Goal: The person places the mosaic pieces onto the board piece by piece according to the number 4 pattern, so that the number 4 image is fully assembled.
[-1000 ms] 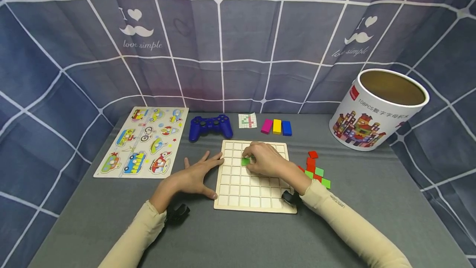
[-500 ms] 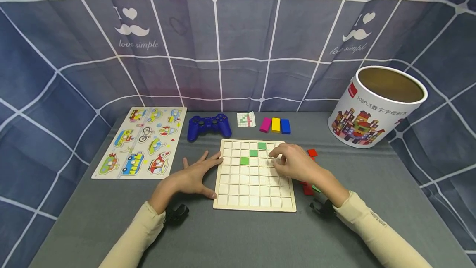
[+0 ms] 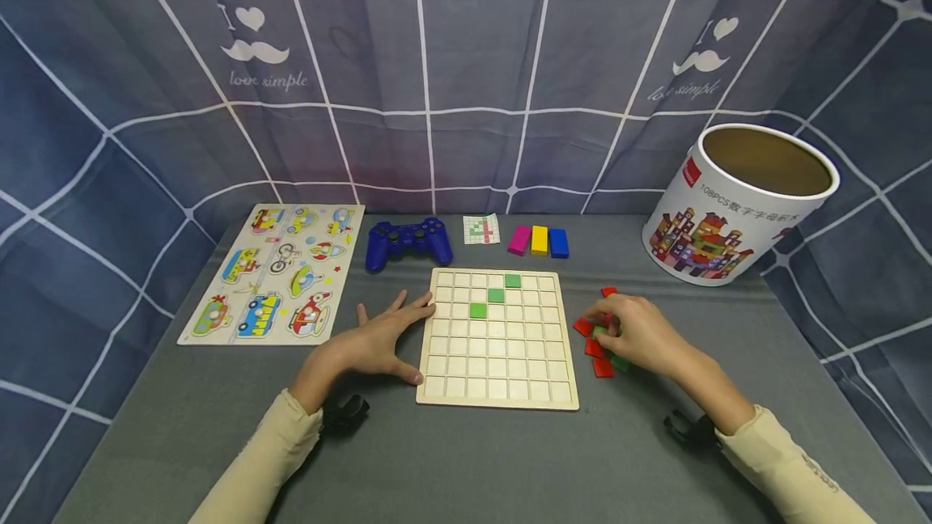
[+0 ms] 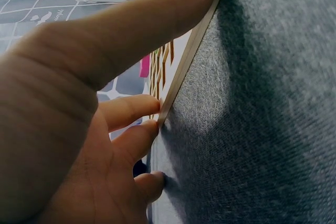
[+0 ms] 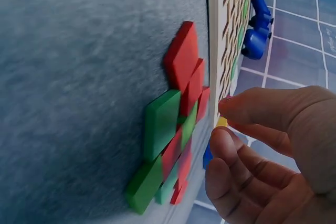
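A square wooden grid board (image 3: 495, 346) lies flat on the grey table. Three green square tiles (image 3: 496, 295) sit in its upper cells along a diagonal. My left hand (image 3: 371, 346) steadies the board's left edge with spread fingers; in the left wrist view the thumb (image 4: 157, 11) rests on the rim. To the right of the board lies a loose cluster of red tiles (image 5: 182, 59) and green tiles (image 5: 161, 119). Over this cluster hovers my right hand (image 3: 641, 334), partly hiding it. In the right wrist view nothing shows between its loosely bent fingers (image 5: 223, 145).
Behind the board lie a blue game controller (image 3: 409, 243), a small pattern card (image 3: 481, 230), and pink (image 3: 519, 239), yellow (image 3: 539, 240) and blue blocks (image 3: 558, 242). A vehicle picture board (image 3: 273, 273) is at the left. A large white bucket (image 3: 728, 225) stands back right.
My right hand has moved right, away from the lowest green tile on the board, to the tile cluster. My left hand has stayed at the board's left edge.
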Action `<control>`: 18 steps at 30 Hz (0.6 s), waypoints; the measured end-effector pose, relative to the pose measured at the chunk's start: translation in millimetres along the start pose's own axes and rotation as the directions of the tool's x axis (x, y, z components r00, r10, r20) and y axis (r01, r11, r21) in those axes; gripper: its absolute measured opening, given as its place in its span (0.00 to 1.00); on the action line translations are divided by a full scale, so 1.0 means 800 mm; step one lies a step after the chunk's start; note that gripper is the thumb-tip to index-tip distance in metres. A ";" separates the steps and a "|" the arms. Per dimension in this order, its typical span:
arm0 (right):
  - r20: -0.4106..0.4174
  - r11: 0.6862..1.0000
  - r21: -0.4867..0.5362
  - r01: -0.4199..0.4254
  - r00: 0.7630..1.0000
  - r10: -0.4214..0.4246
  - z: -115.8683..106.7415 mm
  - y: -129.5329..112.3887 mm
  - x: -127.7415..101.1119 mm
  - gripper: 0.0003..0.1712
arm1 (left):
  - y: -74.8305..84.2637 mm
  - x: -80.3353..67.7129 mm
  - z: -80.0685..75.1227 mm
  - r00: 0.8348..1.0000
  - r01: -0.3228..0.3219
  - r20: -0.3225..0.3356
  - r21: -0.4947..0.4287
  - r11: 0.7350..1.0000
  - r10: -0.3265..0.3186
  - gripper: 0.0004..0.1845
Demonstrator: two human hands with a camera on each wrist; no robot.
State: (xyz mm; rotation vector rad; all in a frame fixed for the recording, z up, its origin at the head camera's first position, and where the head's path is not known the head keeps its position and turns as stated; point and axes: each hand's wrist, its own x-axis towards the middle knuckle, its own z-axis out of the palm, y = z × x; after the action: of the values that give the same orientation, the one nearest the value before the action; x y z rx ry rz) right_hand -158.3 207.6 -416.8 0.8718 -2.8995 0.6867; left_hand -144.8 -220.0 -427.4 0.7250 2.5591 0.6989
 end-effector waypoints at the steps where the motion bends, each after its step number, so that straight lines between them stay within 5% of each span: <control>1: 0.005 1.000 -0.004 -0.007 1.000 0.008 0.000 0.001 -0.002 0.15 | 0.000 0.000 0.000 1.000 -0.002 -0.002 0.000 1.000 0.002 0.60; 18: 0.041 1.000 -0.007 -0.029 0.999 0.029 0.002 0.008 -0.020 0.16 | -0.001 0.000 0.000 1.000 -0.005 -0.001 0.000 1.000 0.005 0.60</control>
State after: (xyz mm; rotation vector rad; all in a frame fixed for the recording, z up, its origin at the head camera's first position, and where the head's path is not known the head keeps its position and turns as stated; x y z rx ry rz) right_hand -147.7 219.8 -423.3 0.8552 -2.9541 0.6684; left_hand -145.1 -221.0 -427.8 0.7320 2.5595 0.7010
